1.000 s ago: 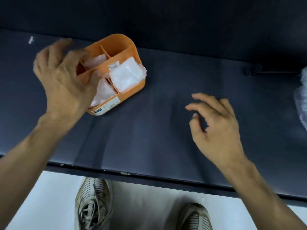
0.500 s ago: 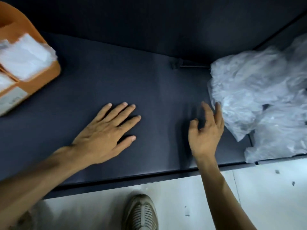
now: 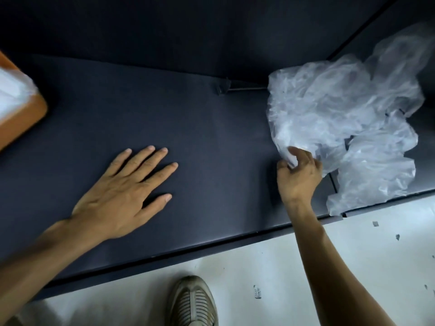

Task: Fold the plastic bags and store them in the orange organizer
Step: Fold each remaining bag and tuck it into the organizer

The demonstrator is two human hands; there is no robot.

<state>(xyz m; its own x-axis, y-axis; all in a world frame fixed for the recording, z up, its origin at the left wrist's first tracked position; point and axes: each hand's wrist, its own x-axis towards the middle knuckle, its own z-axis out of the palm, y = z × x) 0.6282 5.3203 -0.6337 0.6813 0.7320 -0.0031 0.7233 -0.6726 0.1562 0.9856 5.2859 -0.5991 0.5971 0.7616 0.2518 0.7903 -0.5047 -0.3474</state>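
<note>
A heap of crumpled clear plastic bags lies at the right end of the dark table. My right hand pinches the lower left edge of the nearest bag between thumb and curled fingers. My left hand rests flat on the table's middle, fingers spread and straight, holding nothing. The orange organizer shows only as a corner at the left frame edge, with a folded white bag inside it.
A dark wall backs the table. A small black clamp with a rod sits at the table's rear, left of the bags. Below the front edge is a pale floor with my shoe.
My right hand has gone from open beside the bag heap to pinching a bag's edge. My left hand left the organizer and now lies flat on the table. The view swung right.
</note>
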